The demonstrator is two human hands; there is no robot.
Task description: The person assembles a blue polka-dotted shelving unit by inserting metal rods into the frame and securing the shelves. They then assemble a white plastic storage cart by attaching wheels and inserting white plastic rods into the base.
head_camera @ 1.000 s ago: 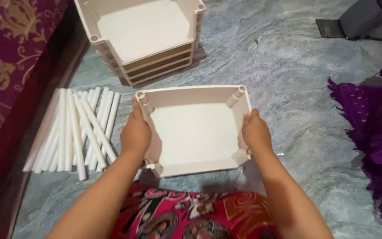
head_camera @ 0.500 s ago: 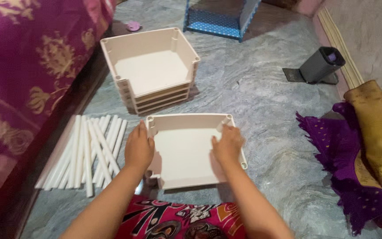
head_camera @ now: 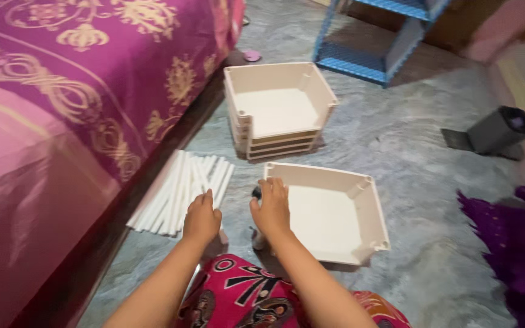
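Note:
A white plastic shelf tray (head_camera: 335, 215) lies on the grey floor in front of me, open side up. My right hand (head_camera: 270, 206) rests on its near left corner, fingers curled over the rim. Left of it, my left hand (head_camera: 201, 217) lies fingers down on the near ends of a bundle of white tubes (head_camera: 177, 189) spread on the floor. Whether that hand grips a tube is hidden under the palm. A stack of matching white trays (head_camera: 277, 109) stands farther back.
A bed with a purple and gold cover (head_camera: 62, 109) runs along the left. A blue shelf rack (head_camera: 384, 36) stands at the back. A small dark box-shaped device (head_camera: 496, 130) sits at right, and purple cloth (head_camera: 511, 243) lies at the right edge.
My view has swung left. My right hand moved from the tray's right side to its left corner. My left hand left the tray and came down on the white tubes.

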